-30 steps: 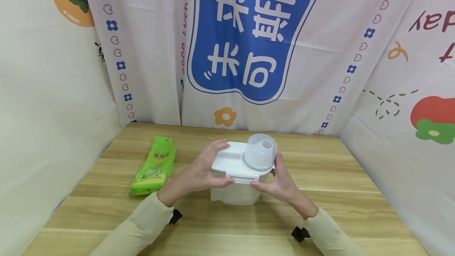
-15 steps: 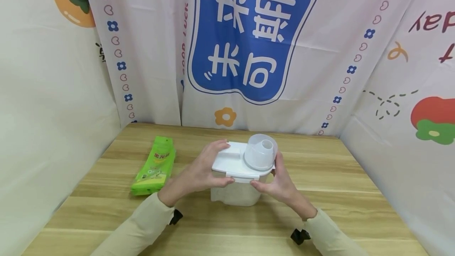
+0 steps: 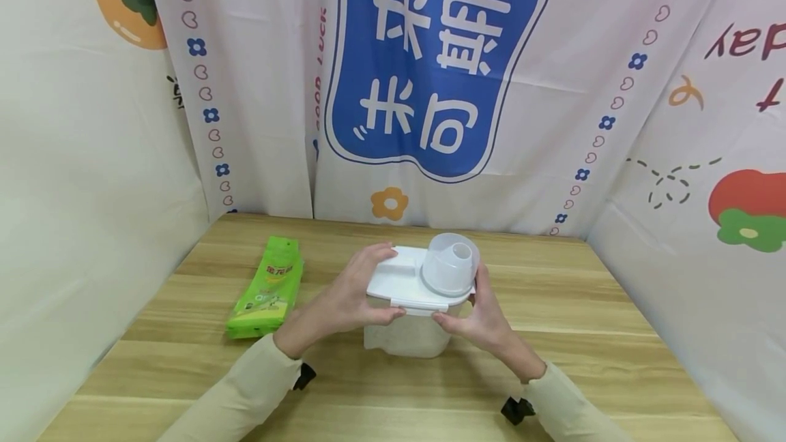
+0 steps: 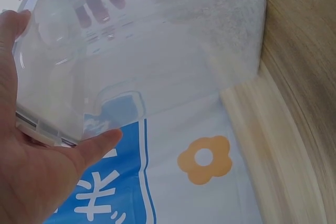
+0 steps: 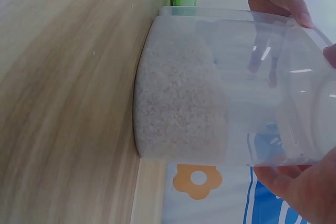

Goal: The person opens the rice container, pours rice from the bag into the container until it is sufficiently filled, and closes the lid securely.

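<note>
A clear plastic rice container (image 3: 408, 341) stands upright on the wooden table, with a white lid (image 3: 393, 284) on top. A translucent measuring cup (image 3: 450, 271) sits over the lid's right part. My left hand (image 3: 353, 295) grips the lid's left side, thumb at the front clip and fingers over the far edge. On the opposite side my right hand (image 3: 488, 316) grips the lid, its thumb also at the front clip (image 3: 419, 307). White rice (image 5: 178, 93) fills the lower part of the container in the right wrist view. The right fingers are partly hidden behind the lid.
A green plastic bag (image 3: 270, 292) lies on the table (image 3: 583, 333) left of the container, close to my left forearm. A printed white cloth (image 3: 264, 87) hangs behind the table's far edge, and further white cloths hang on both sides.
</note>
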Motion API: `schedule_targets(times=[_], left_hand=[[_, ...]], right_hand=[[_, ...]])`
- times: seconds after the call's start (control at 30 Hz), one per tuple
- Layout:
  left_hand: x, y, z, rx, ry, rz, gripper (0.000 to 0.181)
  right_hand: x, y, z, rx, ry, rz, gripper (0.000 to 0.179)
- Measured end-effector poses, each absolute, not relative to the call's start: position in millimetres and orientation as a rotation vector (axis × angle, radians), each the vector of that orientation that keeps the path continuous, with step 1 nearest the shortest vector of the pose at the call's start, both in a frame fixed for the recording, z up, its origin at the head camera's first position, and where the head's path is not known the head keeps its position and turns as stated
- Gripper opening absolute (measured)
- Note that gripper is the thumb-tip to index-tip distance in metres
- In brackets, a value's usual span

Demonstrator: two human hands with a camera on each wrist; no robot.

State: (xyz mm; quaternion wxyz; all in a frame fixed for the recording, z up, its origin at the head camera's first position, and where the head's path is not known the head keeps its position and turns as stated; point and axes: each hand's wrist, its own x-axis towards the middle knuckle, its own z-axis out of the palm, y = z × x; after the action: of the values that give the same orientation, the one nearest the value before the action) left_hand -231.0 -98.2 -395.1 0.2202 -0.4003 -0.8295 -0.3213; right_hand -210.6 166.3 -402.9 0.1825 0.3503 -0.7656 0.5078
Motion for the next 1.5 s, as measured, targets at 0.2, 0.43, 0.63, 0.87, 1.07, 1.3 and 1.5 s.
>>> schedule_targets(times=[0.2, 0.43, 0.63, 0.87, 1.07, 1.3, 1.5], left_hand=[[-230, -97, -396, -1.091, -2.282, -0.875, 0.090], [-230, -96, -396, -1.073, -2.248, -0.836, 0.091], [-230, -96, -396, -1.082, -2.252, -0.839, 0.089], [-232, -98, -396, -1.101, -2.264, -0.849, 0.089], [-232, -100, -395, -1.118, -2.282, -0.859, 0.088], [-233, -102, -393, -1.149, -2.289, -0.869, 0.090], [-238, -107, -393, -1.168, -2.356, -0.961, 0.091]], right_hand=[[-215, 168, -411, 0.984, -2.143, 1.421, 0.105], [-228, 173, -426, 0.989, -2.137, 1.464, 0.109], [-227, 173, -426, 0.985, -2.143, 1.481, 0.108], [-225, 173, -424, 0.959, -2.181, 1.450, 0.111], [-216, 171, -411, 0.956, -2.200, 1.413, 0.108], [-228, 180, -422, 0.978, -2.206, 1.443, 0.112], [-240, 191, -418, 1.162, -2.158, 1.593, 0.097]])
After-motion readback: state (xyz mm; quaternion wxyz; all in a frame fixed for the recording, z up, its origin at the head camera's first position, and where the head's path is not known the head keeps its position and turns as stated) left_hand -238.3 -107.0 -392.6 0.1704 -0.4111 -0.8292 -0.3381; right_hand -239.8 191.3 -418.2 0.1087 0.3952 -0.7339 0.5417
